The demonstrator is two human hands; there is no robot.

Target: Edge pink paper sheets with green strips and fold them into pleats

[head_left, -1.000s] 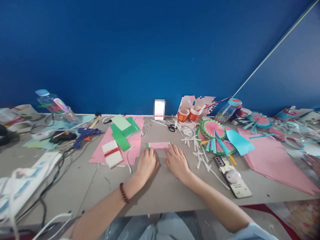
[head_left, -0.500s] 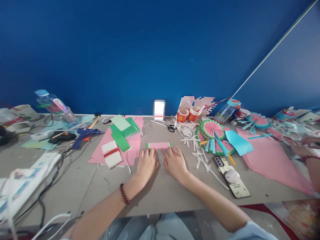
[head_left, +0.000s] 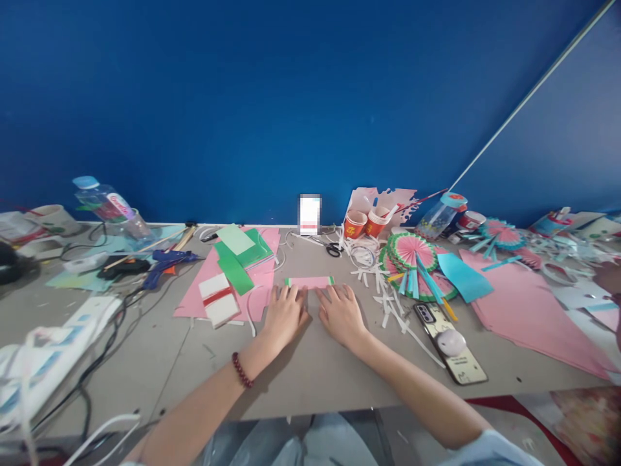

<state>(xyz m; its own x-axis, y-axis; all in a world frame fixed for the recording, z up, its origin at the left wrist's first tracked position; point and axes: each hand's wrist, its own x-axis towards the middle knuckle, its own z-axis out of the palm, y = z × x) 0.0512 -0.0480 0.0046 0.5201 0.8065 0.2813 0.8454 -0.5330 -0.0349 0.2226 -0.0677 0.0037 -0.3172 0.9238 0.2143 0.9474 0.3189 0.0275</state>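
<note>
A narrow strip of folded pink paper with green ends (head_left: 309, 282) lies flat on the table in front of me. My left hand (head_left: 286, 316) rests palm down, its outstretched fingertips on the strip's near edge toward the left end. Toward the right end, my right hand (head_left: 342, 317) touches the same edge with its fingers spread and flat. Both hands are open, and the thumbs point inward with a gap between them. Any part of the paper beneath the fingers is hidden.
Left are pink sheets (head_left: 194, 301) bearing green paper, a blue glue gun (head_left: 167, 262) and a power strip (head_left: 72, 336). Right are pleated watermelon fans (head_left: 412, 249), a phone (head_left: 453, 349), white paper scraps (head_left: 385, 301) and scissors (head_left: 333, 250). Red paper cups (head_left: 356, 224) stand behind.
My two hands stay nearly still at the strip's near edge. At the far right, another person's hand has drawn back toward the frame edge, uncovering white paper and a roll of tape.
</note>
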